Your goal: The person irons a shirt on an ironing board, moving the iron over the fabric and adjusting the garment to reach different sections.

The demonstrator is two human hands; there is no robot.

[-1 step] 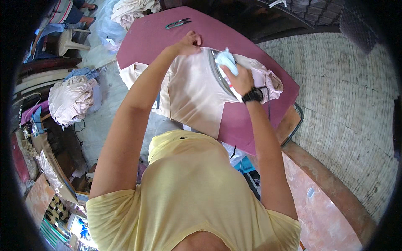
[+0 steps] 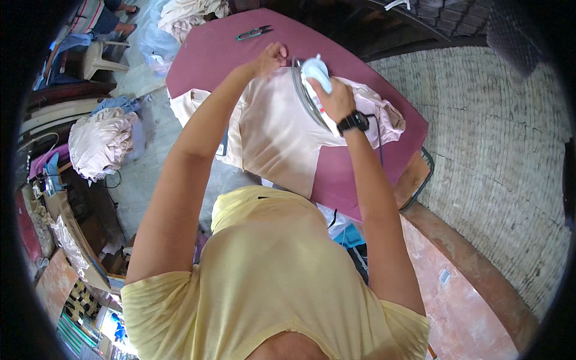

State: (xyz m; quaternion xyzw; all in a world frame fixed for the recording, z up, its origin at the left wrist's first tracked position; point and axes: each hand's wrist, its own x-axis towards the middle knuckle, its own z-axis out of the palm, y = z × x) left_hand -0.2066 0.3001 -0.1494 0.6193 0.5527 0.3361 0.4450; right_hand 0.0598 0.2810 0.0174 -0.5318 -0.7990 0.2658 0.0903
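Observation:
A pale pink garment [image 2: 279,129] lies spread over a plum-coloured padded ironing table [image 2: 342,174]. My right hand [image 2: 337,99], with a black watch at the wrist, is closed round the handle of a white and light-blue clothes iron [image 2: 316,68]. The iron rests on the right half of the garment, and its dark cord [image 2: 379,135] trails past my wrist. My left hand [image 2: 270,60] is at the garment's far edge, left of the iron, its fingers loosely bent and apart with nothing seen in them.
Green-handled thread snips [image 2: 253,33] lie on the table's far part. A heap of pale clothes [image 2: 102,144] stands at left, and more cloth [image 2: 189,17] lies beyond the table. A plastic stool [image 2: 102,60] and part of another person [image 2: 108,21] are at far left.
My right hand has moved the iron slightly left and away from me over the garment. My left hand has shifted a little farther away, and its fingers have straightened somewhat.

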